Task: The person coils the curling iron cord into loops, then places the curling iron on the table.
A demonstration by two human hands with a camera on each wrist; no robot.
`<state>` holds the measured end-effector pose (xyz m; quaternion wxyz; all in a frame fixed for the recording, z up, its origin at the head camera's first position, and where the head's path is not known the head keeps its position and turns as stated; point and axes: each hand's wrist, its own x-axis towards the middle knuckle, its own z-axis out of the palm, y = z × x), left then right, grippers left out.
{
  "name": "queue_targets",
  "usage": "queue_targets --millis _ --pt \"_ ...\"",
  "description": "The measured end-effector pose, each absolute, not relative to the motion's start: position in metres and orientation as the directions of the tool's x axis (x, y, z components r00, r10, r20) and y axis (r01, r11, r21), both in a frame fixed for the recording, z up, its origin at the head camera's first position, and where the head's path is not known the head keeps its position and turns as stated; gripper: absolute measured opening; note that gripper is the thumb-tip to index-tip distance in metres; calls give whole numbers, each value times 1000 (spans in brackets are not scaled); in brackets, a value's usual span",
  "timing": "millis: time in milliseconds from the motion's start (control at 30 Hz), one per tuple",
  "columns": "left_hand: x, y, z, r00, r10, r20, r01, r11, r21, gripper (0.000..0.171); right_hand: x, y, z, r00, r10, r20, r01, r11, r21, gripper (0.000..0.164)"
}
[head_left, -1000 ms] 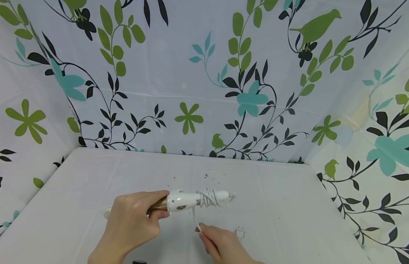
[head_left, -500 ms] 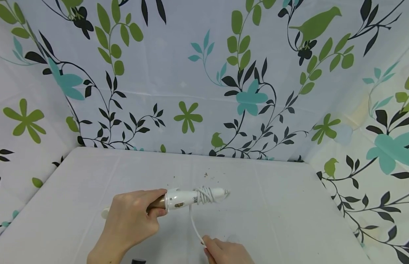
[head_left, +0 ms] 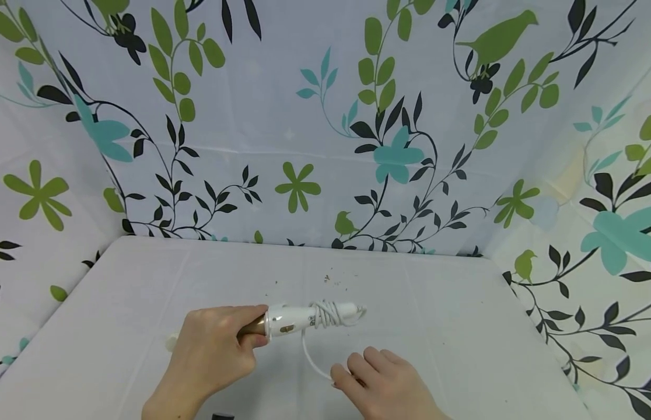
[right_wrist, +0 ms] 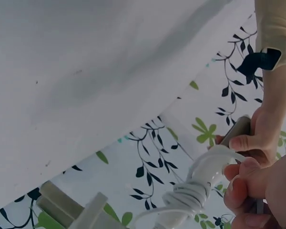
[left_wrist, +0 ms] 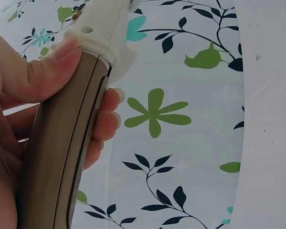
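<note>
My left hand (head_left: 212, 350) grips the brown barrel (left_wrist: 62, 138) of what looks like a curling iron, held level over the white table in the head view. Its white handle (head_left: 291, 319) points right, with the white cord (head_left: 328, 314) wound in several turns round it. A loose length of that cord hangs below the handle and runs to my right hand (head_left: 385, 382), whose curled fingers pinch it. In the right wrist view, a pale two-pronged plug (right_wrist: 62, 205) appears blurred and close at the lower left. My left palm hides part of the barrel.
The white tabletop (head_left: 436, 326) has small brown specks (head_left: 328, 279) beyond the iron. Patterned cloth (head_left: 294, 116) with leaves and birds stands behind it and at both sides. A small dark object (head_left: 222, 416) shows at the bottom edge near my left wrist.
My right hand has drawn the cord down and right, then risen slightly with its fingers more curled. The loose cord length has grown. My left hand stays almost still.
</note>
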<state>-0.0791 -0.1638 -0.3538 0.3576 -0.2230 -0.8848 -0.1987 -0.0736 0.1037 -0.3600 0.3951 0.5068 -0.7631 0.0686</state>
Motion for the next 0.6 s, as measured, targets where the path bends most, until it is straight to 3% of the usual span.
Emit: queue_targets --millis 133,233,400,600 --pt "-78 -164 -354 -655 262 709 542 816 200 37 -80 104 -339 -95 -705 703 -826 449 340 35" --pt "-78 -163 -354 -658 276 700 561 801 211 37 -85 106 -330 -85 -687 722 -825 455 336 35" --pt "-78 -162 -353 -645 327 691 615 758 216 34 -95 109 -321 -184 -652 735 -835 498 233 37" --pt "-76 -161 -354 -620 363 696 652 732 198 32 -109 107 -316 -216 -629 747 -855 492 167 32"
